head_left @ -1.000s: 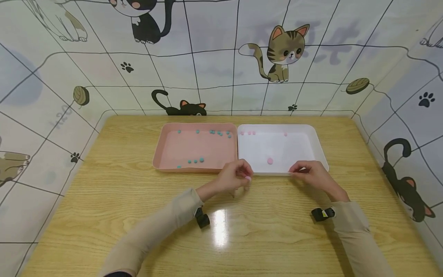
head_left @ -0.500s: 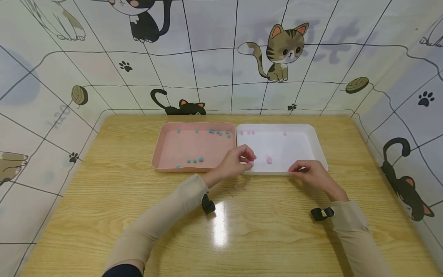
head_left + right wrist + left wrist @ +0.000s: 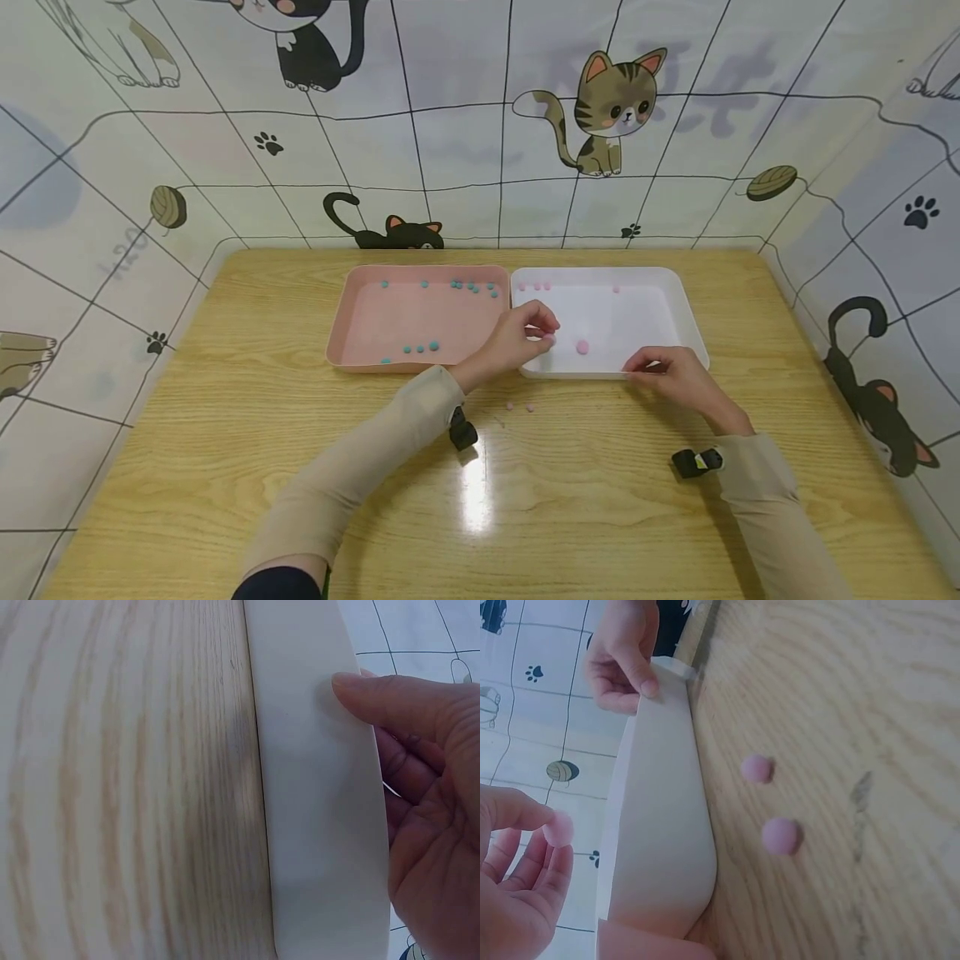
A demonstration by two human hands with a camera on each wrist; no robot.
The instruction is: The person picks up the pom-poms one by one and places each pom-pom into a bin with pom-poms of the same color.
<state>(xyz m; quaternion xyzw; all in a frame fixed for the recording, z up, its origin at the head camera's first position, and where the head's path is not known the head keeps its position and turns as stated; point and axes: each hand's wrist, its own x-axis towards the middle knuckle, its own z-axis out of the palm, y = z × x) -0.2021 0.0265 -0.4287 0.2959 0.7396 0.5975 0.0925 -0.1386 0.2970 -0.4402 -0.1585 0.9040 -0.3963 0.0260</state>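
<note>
My left hand [image 3: 519, 337] pinches a small pink ball [image 3: 558, 829] between thumb and fingertips, over the left part of the white tray [image 3: 637, 312]. With its thumb outside and fingers inside, my right hand [image 3: 671, 379] grips the near wall of that tray; the right wrist view shows the thumb flat against the white wall [image 3: 315, 787]. Inside the white tray lie a larger pink ball [image 3: 582, 347] and several little pink ones along the far side. On the wooden table before the tray rest two loose pink balls, one nearer [image 3: 781, 836] and one farther [image 3: 757, 769] in the left wrist view.
A pink tray [image 3: 337, 333] stands against the white tray's left side, with several teal balls [image 3: 434, 346] in it, along its far and near sides. The wooden table [image 3: 570, 500] extends toward me, and a cat-patterned cloth [image 3: 465, 150] rises behind and beside it.
My left hand has moved from the tray's near edge up and forward over the white tray, carrying the pink ball. The two loose balls on the table came into sight. The right hand stays put.
</note>
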